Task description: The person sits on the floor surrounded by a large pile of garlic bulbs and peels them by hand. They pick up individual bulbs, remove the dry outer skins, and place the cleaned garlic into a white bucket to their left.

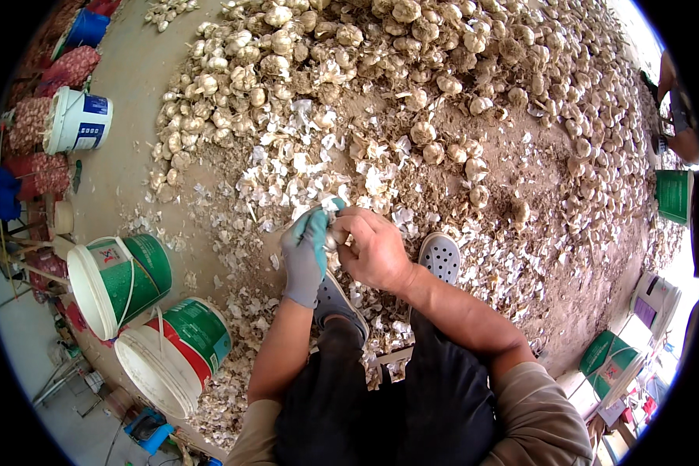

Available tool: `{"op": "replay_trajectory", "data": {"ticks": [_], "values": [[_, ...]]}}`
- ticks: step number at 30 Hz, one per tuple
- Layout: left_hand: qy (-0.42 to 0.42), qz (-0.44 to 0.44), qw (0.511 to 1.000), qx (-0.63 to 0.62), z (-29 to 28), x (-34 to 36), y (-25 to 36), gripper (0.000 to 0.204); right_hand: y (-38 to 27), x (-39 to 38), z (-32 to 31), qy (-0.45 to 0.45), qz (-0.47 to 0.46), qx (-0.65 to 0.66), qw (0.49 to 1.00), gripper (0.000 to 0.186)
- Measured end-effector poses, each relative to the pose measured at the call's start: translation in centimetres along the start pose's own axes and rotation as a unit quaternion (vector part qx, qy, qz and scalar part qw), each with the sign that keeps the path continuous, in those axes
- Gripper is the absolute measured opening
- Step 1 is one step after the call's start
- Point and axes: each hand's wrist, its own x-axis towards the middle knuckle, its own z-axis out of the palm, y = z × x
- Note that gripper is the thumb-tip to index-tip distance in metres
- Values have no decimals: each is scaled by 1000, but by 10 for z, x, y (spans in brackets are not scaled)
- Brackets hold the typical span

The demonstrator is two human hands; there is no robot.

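Observation:
My left hand [307,252], in a grey and teal glove, is closed around a garlic bulb [332,239] in front of my knees. The bare fingers of my right hand [374,250] pinch the same bulb from the other side, so the two hands nearly touch. Most of the bulb is hidden by my fingers. Loose white garlic skins [287,175] cover the ground just beyond my hands. Farther out, a large heap of whole garlic bulbs [412,46] spreads across the floor.
Green and white buckets [149,268] [202,334] lie tipped at my left, with a white bucket [81,120] farther off. Red net sacks [70,68] line the left side. Grey clogs [440,258] are on my feet. More buckets [610,361] and another person [679,116] are at the right.

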Motion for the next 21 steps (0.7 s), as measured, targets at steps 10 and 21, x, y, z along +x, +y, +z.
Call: {"op": "replay_trajectory", "data": {"ticks": [10, 21], "values": [[11, -174, 969, -178, 11, 16, 18, 81, 12, -16, -6, -98, 223, 163, 956, 37], [-32, -56, 997, -52, 15, 7, -7, 26, 11, -15, 1, -21, -21, -40, 999, 37]]}}
